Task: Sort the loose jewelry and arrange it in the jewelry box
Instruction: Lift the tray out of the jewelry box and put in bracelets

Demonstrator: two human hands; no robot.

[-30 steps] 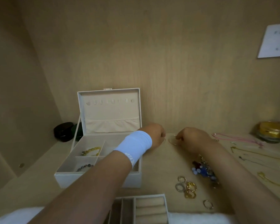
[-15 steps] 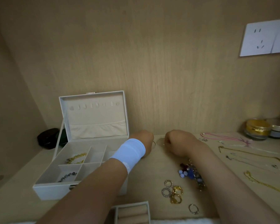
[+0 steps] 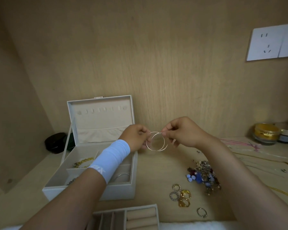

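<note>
Two thin metal hoops [image 3: 156,141], overlapped, hang above the surface [image 3: 156,171] beside the open jewelry box [image 3: 121,191], my left hand [image 3: 136,138] and right hand [image 3: 184,131] each pinching an upper edge, so I judge I'm separating them, next lowering them gently into a free compartment.

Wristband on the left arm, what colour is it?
The wristband is light blue, clearest in the head view.
</note>
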